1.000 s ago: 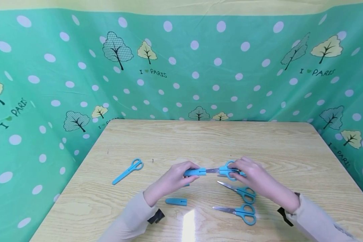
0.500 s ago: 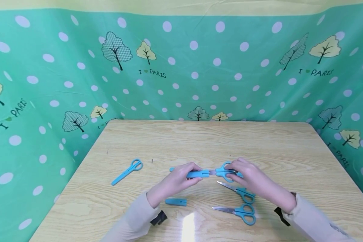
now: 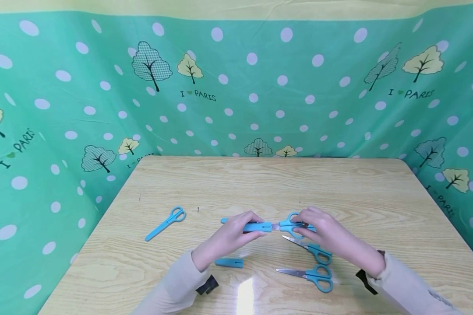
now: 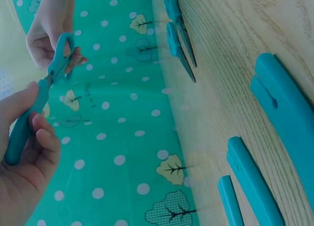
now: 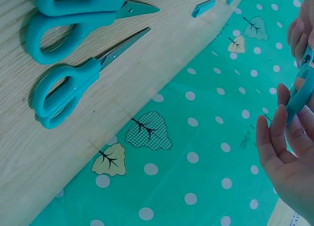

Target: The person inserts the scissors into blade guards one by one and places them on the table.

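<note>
My left hand (image 3: 230, 232) pinches a blue scissor sheath (image 3: 257, 227) between thumb and fingers. The right hand (image 3: 328, 229) grips a pair of blue-handled scissors (image 3: 287, 225) by the finger loops. Most of their blade sits inside the sheath, and a short strip of metal shows between sheath and handles. In the left wrist view sheath and scissors form one line between both hands. Below the right hand two unsheathed pairs lie on the table, the upper scissors (image 3: 318, 252) and the lower scissors (image 3: 317, 277). Blue behind the right fingertips is partly hidden.
A loose sheath (image 3: 229, 262) lies below the left hand. Another blue sheath end (image 3: 224, 220) shows behind that hand, mostly hidden. Sheathed scissors (image 3: 165, 224) lie at the left of the wooden table (image 3: 276, 179). A green dotted curtain (image 3: 228, 100) hangs around the table.
The sheath and scissors have been pushed closer together, so less blade shows. The left hand has moved slightly right, the right hand slightly left. Things on the table lie as before.
</note>
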Available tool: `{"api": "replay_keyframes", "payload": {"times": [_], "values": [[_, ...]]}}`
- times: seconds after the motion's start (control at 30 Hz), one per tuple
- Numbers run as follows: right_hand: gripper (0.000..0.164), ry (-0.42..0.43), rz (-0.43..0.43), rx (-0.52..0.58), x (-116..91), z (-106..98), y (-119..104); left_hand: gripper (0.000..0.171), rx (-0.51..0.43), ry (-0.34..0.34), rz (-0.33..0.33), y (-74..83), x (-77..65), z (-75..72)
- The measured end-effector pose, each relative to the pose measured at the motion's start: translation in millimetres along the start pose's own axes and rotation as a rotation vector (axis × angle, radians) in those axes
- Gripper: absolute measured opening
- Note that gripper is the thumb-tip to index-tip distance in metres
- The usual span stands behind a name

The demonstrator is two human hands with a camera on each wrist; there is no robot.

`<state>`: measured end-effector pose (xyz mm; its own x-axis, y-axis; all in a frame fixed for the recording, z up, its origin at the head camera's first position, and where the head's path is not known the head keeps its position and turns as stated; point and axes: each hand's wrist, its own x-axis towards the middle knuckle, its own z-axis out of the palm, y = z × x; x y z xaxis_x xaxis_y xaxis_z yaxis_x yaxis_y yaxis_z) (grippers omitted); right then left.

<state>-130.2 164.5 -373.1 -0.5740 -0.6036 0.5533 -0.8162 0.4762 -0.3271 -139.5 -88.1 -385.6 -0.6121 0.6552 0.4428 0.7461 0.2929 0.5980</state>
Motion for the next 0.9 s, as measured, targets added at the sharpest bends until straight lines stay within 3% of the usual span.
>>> {"api": "replay_keyframes", "payload": {"times": [0.33,0.9], "values": [[0.014,0.030,-0.034,0.006,2.5,3.1,-3.0,0.021,0.001,0.083,0.053,-1.2,1.3,5.7],[0.020,0.040,-0.075,-0.030,10.6,9.8,-8.1,0.021,0.025,0.105,0.110,-2.9,7.3,11.8]]}}
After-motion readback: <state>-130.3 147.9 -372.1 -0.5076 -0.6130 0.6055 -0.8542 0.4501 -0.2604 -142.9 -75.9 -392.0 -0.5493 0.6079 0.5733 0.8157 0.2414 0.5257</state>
